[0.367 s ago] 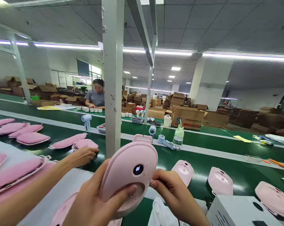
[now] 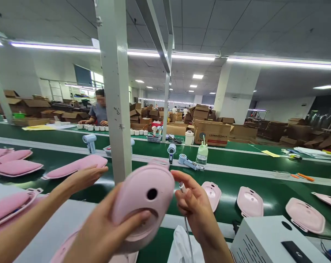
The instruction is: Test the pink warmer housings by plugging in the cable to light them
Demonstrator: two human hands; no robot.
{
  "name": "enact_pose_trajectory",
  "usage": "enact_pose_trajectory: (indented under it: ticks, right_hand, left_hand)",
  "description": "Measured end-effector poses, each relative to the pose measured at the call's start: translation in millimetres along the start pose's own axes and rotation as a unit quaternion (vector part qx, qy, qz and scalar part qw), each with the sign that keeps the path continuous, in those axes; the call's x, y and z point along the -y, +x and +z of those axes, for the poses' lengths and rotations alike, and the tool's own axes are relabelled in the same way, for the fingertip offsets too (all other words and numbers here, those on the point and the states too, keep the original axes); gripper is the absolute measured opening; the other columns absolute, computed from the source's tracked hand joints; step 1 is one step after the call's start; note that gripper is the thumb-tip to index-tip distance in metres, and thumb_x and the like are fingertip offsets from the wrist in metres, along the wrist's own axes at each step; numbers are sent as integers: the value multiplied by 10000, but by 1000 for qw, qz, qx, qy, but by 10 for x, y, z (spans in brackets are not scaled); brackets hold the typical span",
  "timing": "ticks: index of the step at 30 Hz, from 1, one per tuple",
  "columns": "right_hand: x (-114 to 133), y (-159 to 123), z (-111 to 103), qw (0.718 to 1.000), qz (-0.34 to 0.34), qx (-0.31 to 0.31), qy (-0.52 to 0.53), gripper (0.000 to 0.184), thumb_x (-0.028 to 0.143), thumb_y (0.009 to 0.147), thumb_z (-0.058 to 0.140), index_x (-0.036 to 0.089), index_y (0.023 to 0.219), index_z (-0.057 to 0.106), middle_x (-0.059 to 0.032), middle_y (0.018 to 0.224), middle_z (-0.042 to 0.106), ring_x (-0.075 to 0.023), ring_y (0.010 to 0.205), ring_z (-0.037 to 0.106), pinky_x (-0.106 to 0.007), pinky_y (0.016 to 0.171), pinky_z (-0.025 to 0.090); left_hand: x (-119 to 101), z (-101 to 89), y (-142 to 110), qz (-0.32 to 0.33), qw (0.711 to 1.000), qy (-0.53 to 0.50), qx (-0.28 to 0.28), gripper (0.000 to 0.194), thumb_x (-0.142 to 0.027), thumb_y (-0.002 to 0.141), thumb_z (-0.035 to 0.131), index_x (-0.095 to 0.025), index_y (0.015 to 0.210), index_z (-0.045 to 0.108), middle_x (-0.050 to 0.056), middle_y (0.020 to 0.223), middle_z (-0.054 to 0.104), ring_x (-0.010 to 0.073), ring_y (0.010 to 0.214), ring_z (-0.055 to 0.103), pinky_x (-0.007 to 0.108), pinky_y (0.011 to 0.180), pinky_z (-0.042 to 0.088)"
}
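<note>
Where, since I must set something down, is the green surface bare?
Bare green shows between the green-topped bottle and the yellow sheet; a smaller gap separates the two pink shells behind the white box. Crowded: the left, with pink padded pieces and a co-worker's forearm, and the middle, around the held pink device.

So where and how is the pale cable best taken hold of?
Probably by the body of its plug, coming from below: the tip points up, free of the right hand, while the thin cable hangs down beneath.
</note>
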State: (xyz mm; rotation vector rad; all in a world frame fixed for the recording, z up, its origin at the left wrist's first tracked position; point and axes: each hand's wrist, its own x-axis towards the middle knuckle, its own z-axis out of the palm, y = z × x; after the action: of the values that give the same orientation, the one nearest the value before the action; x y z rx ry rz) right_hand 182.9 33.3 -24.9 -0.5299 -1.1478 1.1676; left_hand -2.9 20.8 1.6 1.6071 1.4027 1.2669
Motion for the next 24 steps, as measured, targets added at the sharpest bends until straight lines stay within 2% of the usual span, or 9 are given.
enact_pose_trajectory:
  ticks: [3,6,11,17,21,24]
  right_hand:
    - [19,-33,54,999,26,-24,23,437,401,741,795,258,1126,646,-30,979,659,-73,578,479,-176,516,387]
    - [65,-36,5,998,46,-45,15,423,356,742,798,245,1102,607,-20,896,686,-134,707,600,-209,607,468]
    - [74,-27,14,996,74,-42,17,462,392,724,799,248,1088,554,29,735,663,-117,634,587,-173,539,430]
    - [65,-46,4,995,66,-75,-15,503,409,698,803,224,1086,543,28,706,647,-108,615,529,-179,556,413]
    - [86,-54,-41,994,64,-82,-31,493,398,709,790,234,1098,535,29,684,631,-121,610,520,-193,552,409]
    - [120,-56,-43,992,65,-104,-27,488,384,706,786,235,1089,524,18,705,645,-115,586,512,-178,517,380]
  left_hand:
    - [-44,184,48,-39,995,-61,75,661,-493,601,733,-196,1168,571,18,1023,704,252,921,639,289,815,511]
    - [-47,269,57,-47,992,-72,88,668,-509,622,705,-201,1191,539,23,1024,685,247,912,622,292,801,498]
    - [-44,261,45,-31,993,-50,100,642,-550,645,686,-216,1174,543,24,1006,682,251,888,622,297,766,494]
    - [-47,272,49,-53,990,-53,120,729,-557,647,693,-206,1254,492,38,1056,653,263,961,613,313,837,489]
    - [-29,261,61,-69,983,-62,157,725,-567,649,705,-239,1259,492,45,1168,620,279,1037,602,326,866,490]
    - [-14,263,61,-63,982,-67,168,707,-544,660,712,-244,1264,498,29,1181,629,261,1035,603,292,866,485]
